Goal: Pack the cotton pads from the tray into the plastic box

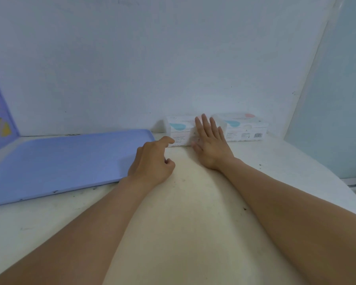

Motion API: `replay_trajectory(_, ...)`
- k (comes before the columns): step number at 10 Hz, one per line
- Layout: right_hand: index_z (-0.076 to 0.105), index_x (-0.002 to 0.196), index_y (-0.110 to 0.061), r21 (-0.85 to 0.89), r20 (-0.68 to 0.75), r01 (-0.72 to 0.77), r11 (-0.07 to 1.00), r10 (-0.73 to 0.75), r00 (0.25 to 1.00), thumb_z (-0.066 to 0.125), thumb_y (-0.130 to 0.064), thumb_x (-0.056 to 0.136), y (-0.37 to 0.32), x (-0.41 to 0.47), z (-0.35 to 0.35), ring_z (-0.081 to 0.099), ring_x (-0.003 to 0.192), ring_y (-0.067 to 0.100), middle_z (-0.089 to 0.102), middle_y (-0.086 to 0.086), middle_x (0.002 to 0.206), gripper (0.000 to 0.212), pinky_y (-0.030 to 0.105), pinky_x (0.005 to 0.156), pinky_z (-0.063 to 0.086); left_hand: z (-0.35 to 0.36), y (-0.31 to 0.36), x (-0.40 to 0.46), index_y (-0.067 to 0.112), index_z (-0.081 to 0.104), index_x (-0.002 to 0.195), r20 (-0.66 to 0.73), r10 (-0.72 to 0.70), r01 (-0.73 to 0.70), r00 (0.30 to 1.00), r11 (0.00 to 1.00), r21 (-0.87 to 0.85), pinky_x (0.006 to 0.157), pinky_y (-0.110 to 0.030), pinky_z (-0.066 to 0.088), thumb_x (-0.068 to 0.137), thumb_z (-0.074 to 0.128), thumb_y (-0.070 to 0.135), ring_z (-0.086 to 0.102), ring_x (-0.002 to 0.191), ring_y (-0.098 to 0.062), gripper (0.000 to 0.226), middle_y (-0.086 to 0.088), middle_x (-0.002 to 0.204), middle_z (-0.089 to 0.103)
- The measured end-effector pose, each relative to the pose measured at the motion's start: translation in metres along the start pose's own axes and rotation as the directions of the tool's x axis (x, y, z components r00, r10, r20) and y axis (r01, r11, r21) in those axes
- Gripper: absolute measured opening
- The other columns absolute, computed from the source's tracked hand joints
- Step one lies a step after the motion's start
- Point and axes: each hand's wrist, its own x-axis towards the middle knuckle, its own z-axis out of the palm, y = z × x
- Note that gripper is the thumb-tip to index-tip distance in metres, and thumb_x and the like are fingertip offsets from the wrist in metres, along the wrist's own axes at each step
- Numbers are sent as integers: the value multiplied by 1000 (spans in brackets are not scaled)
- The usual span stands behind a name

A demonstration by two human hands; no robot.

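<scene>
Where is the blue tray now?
In the head view, the blue tray lies on the table's left side, its right edge beside the left hand.

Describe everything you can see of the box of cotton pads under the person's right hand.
The box of cotton pads is a low white rectangular pack, glossy like clear plastic over a printed label, with a pale blue drop shape and small unreadable print on its near face. It lies flat on the white table against the wall, just right of the blue tray's far corner, beside a second similar box. The right hand rests flat on it with straight fingers; the left hand's index fingertip reaches its near left edge.
</scene>
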Motion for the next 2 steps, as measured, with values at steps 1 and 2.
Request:
replay_trajectory(1,-15,160,-24,93,97,28,995,-37,995,39,-40,105,-3,-5,-3,-26,152,20,-26,-1,166,78,31,120,-15,-1,3,-4,29,63,126,-10,8,-9,1000,996,-84,99,-38,49,80,65,13,64,106,-16,49,6,104,71)
replay_trajectory(2,-14,160,-26,166,189,-23,986,-8,982,38,-41,106,-18,-19,-11,-24,152,17,-26,-5,166,76,36,125,-7,-7,5,-10,31,66,118,-7,7,-8,1000,991,-132,94,-37,55,79,67,13,67,101,-10,43,7,105,71)
